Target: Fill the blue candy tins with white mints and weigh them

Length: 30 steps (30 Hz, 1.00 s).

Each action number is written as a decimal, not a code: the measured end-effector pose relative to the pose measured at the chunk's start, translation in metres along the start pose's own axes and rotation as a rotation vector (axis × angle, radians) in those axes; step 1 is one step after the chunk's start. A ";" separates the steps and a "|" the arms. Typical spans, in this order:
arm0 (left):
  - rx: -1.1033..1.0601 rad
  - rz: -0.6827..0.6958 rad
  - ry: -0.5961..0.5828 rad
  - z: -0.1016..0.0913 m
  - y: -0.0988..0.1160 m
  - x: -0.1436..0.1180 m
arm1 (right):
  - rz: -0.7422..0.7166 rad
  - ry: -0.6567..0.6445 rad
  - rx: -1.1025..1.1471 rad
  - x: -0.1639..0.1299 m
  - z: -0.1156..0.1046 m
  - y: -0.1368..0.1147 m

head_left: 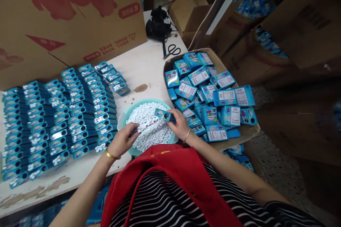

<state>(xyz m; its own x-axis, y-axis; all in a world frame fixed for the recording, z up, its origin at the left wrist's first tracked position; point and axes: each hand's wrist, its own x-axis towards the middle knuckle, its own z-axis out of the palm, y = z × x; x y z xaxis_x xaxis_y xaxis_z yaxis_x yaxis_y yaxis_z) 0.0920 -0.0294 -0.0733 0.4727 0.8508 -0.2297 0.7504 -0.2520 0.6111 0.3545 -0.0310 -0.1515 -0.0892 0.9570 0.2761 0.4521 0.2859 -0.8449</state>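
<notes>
My right hand [180,125] grips a small blue candy box [162,114] above a turquoise basin [121,120]. The box's printed end, with a dark round hole, faces up. White candy pellets [149,138] fill the basin. At its left side my left hand [126,138] is in among the pellets, fingers curled towards the thumb; what is between the fingertips is hidden. On the table to the left stand rows of blue candy boxes [80,113], many with white pellets on their tops. A carton [213,51] of loose blue boxes lies close to my right forearm.
A large printed cardboard box [80,17] walls off the table's back. Black scissors [172,51] and a black strapped device [159,25] lie behind the basin. A slanted post [217,7] rises beyond the carton. More cartons [245,46] of blue packs stand at right.
</notes>
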 end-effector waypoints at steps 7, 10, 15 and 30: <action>0.418 -0.015 -0.200 -0.036 0.065 0.012 | -0.179 -0.100 -0.058 -0.003 0.012 -0.007; 0.641 -0.121 -0.272 -0.039 0.097 0.019 | -0.225 -0.108 -0.061 -0.004 0.016 -0.009; 0.809 -0.089 -0.287 -0.044 0.132 0.020 | -0.252 -0.083 -0.032 -0.007 0.018 -0.009; 0.363 -0.253 -0.196 0.055 -0.044 0.027 | 0.030 0.013 0.086 0.003 -0.005 0.001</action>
<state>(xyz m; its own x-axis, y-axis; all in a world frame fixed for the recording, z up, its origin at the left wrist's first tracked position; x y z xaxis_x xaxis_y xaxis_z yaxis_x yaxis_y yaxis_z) 0.0975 -0.0207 -0.1479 0.3062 0.8121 -0.4968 0.9494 -0.2225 0.2216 0.3589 -0.0283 -0.1495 -0.0647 0.9646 0.2556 0.3767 0.2608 -0.8889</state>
